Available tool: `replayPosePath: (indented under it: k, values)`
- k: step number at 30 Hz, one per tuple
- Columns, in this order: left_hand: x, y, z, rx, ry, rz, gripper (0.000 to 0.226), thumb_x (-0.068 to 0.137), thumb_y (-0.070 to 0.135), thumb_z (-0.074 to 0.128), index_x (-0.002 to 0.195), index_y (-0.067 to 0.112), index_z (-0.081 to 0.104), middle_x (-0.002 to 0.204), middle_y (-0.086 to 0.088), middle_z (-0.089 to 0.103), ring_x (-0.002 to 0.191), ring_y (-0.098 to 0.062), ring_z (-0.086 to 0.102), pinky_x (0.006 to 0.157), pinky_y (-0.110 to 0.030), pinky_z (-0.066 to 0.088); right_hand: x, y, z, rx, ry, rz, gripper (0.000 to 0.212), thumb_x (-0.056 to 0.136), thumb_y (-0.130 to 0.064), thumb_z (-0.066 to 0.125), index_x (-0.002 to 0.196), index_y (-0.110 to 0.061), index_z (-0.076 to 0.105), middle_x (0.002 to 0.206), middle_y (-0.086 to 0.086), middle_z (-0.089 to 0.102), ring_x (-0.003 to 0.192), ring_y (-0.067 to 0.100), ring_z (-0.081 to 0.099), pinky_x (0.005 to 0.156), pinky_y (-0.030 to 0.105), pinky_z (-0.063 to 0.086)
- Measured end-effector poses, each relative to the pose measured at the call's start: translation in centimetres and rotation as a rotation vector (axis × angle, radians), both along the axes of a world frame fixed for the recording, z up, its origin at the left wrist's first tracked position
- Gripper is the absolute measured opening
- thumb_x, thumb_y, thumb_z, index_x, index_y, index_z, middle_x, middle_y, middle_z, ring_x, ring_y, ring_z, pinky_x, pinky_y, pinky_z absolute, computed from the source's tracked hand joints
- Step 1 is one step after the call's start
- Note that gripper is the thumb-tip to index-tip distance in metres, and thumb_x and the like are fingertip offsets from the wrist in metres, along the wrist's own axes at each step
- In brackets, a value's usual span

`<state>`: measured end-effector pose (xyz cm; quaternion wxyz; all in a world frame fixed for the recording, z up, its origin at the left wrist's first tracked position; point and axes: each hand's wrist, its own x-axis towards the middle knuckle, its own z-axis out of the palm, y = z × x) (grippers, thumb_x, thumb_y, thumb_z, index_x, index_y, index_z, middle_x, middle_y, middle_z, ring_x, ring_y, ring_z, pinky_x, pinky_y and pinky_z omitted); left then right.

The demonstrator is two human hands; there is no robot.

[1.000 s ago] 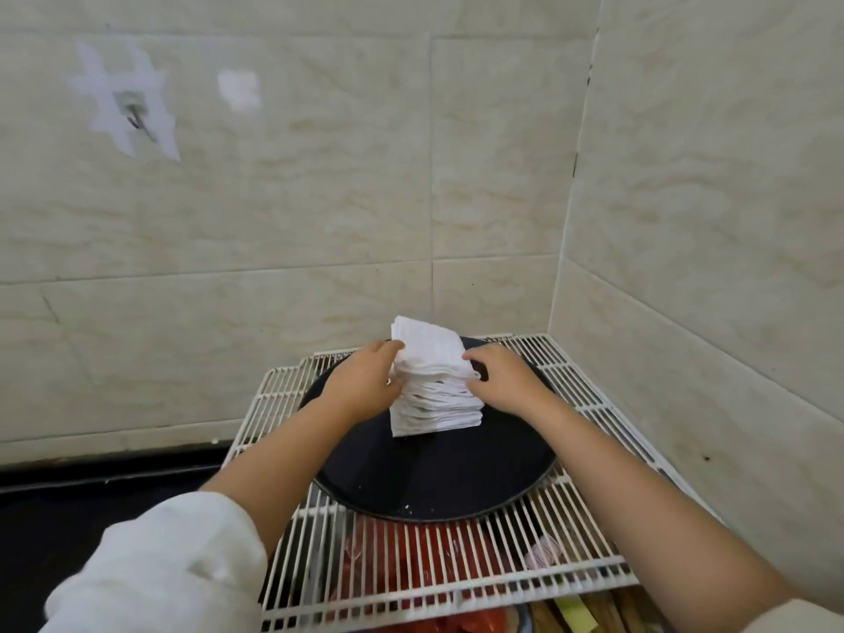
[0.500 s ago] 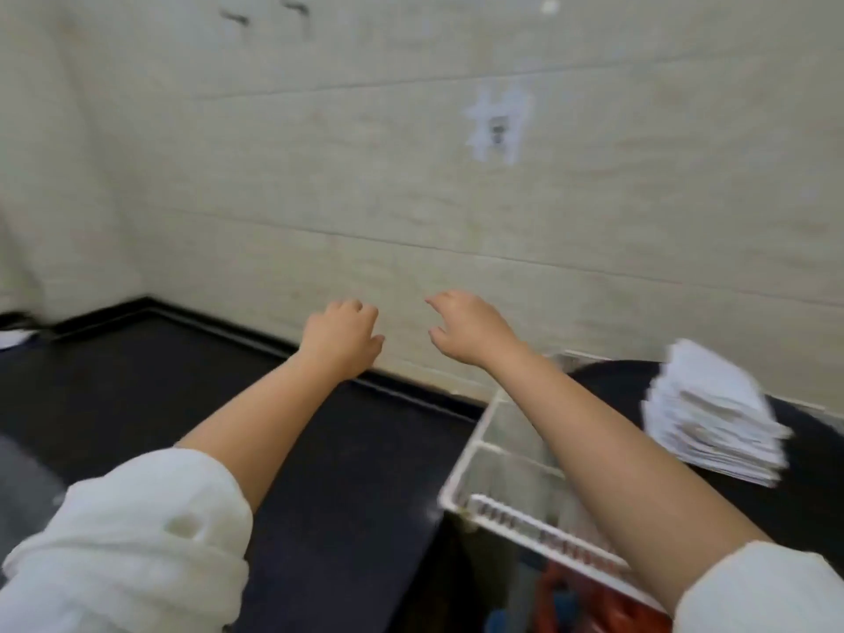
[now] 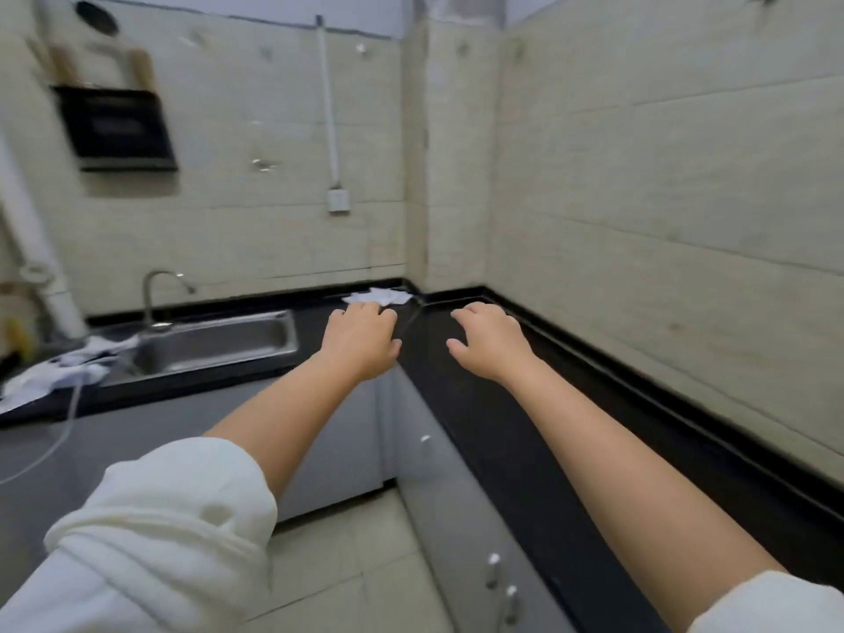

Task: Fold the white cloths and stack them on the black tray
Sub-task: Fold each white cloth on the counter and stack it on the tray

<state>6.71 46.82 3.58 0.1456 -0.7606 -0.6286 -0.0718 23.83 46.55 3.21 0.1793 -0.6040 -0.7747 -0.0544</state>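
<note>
Reaching with empty, loosely spread left hand (image 3: 361, 342) and right hand (image 3: 488, 342), white cloths (image 3: 381, 296) just beyond left fingertips

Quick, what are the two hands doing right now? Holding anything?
Left hand: open, fingers curled loosely, holding nothing, reaching toward the white cloths in the counter corner.
Right hand: open, holding nothing.
</note>
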Motion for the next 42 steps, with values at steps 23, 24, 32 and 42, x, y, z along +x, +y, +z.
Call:
replayPosePath:
  k: [23,24,32,42]
  values:
    - [-23.3,48.5,-4.4,-0.102,-0.008,0.238,0.038,0.095,0.035,0.04,0.125,0.012,0.045,0.129,-0.011,0.047,0.117,-0.031,0.046,0.09,-0.039,0.041,-21.4,53.5,-3.0,-0.052,0.112,0.146,0.039,0.089,-0.026,0.047,0.122,-0.007,0.054,0.126,0.012,0.054,0.117,0.03,0.047,0.093,0.041,0.043]
    - [-23.7,50.9,-4.5,-0.105,-0.008,0.235,0.038,0.095,0.035,0.04,0.125,0.012,0.045,0.129,-0.01,0.047,0.117,-0.031,0.046,0.091,-0.039,0.041,-21.6,55.6,-3.0,-0.059,0.111,0.142,0.038,0.089,-0.026,0.047,0.12,-0.006,0.055,0.124,0.012,0.055,0.116,0.03,0.048,0.092,0.041,0.044]
    - [-25.9,70.4,-7.6,-0.128,-0.035,0.143,0.039,0.095,0.034,0.041,0.124,0.01,0.045,0.128,-0.013,0.049,0.118,-0.032,0.047,0.094,-0.041,0.041,-23.5,74.4,-7.2,-0.118,0.129,0.08,0.038,0.087,-0.024,0.05,0.121,-0.006,0.055,0.121,0.013,0.057,0.115,0.029,0.049,0.095,0.042,0.044]
    - [-26.7,93.3,-16.7,-0.32,-0.079,-0.011,0.04,0.096,0.033,0.039,0.129,0.012,0.043,0.132,-0.011,0.046,0.119,-0.028,0.045,0.093,-0.038,0.04,-21.7,95.6,-17.9,-0.413,0.175,-0.186,0.039,0.088,-0.022,0.049,0.124,-0.007,0.054,0.126,0.014,0.057,0.115,0.03,0.053,0.09,0.036,0.046]
